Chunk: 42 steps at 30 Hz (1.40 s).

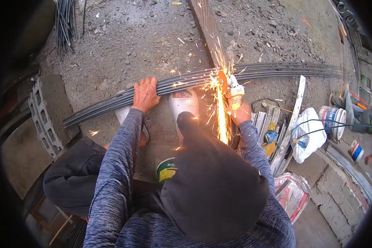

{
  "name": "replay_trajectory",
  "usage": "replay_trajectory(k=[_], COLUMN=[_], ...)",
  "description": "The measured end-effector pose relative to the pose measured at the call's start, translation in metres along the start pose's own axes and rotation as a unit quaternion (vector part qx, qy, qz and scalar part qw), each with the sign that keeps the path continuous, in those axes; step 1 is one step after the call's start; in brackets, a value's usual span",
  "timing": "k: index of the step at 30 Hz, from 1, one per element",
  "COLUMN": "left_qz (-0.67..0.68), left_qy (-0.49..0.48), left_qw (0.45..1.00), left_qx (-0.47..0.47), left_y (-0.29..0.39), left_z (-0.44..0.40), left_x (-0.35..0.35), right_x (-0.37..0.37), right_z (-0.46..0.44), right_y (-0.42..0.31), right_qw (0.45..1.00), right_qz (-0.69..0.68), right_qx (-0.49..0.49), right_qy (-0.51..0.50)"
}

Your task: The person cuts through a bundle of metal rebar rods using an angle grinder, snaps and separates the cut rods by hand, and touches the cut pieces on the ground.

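A bundle of long steel bars point(169, 84) runs across the ground in front of me. My left hand point(145, 94) is wrapped over the bundle left of the middle and holds it. In my right hand point(239, 112) is an angle grinder point(235, 91), its body partly hidden by my fingers. The grinder's disc point(222, 82) touches the bars, and bright sparks point(221, 120) stream down towards me and also scatter upward. One of my pale shoes point(183, 105) stands just below the bars, between my hands.
A hollow concrete block point(49, 115) stands by the bars' left end. A wooden beam point(204, 31) lies beyond the disc. More bars point(65, 25) lie at upper left. At right are scrap strips point(289, 124), a white plastic bag point(310, 134) and a paint bucket point(332, 122).
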State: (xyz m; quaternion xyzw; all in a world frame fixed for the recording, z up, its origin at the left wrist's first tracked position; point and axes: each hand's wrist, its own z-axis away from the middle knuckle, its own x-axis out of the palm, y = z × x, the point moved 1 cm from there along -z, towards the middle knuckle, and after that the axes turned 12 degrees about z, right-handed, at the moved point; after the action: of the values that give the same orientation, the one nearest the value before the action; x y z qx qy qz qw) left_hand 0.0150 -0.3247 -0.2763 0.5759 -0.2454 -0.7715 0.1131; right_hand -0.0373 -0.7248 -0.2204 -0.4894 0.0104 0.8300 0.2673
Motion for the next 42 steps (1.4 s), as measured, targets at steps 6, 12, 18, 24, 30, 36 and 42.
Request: replay_trajectory(k=[6, 12, 18, 24, 30, 36, 42], left_qz=[0.003, 0.007, 0.011, 0.008, 0.007, 0.010, 0.007], left_qy=[-0.002, 0.000, -0.002, -0.009, -0.005, -0.007, 0.000], left_qw=[1.000, 1.000, 1.000, 1.000, 1.000, 1.000, 1.000], left_qx=[-0.001, 0.000, -0.003, -0.006, -0.006, -0.007, -0.004], left_y=[-0.001, 0.001, -0.001, 0.002, 0.001, 0.001, -0.001], left_z=[0.000, 0.000, 0.000, 0.000, -0.001, -0.001, -0.001], left_x=[0.000, -0.001, -0.001, -0.002, -0.001, -0.002, 0.000], right_x=[0.005, 0.016, 0.012, 0.009, -0.004, 0.001, 0.007], right_z=[0.002, 0.002, 0.009, 0.001, -0.015, -0.026, -0.039], right_y=[0.009, 0.024, 0.020, 0.009, -0.017, -0.015, -0.010], right_qw=[1.000, 1.000, 1.000, 1.000, 1.000, 0.999, 1.000], right_qz=[-0.002, -0.014, 0.005, 0.021, 0.012, 0.035, 0.004], right_qx=[-0.002, 0.012, 0.027, 0.000, 0.017, 0.003, 0.007], right_qy=[-0.006, -0.014, -0.012, 0.004, 0.001, 0.014, 0.000])
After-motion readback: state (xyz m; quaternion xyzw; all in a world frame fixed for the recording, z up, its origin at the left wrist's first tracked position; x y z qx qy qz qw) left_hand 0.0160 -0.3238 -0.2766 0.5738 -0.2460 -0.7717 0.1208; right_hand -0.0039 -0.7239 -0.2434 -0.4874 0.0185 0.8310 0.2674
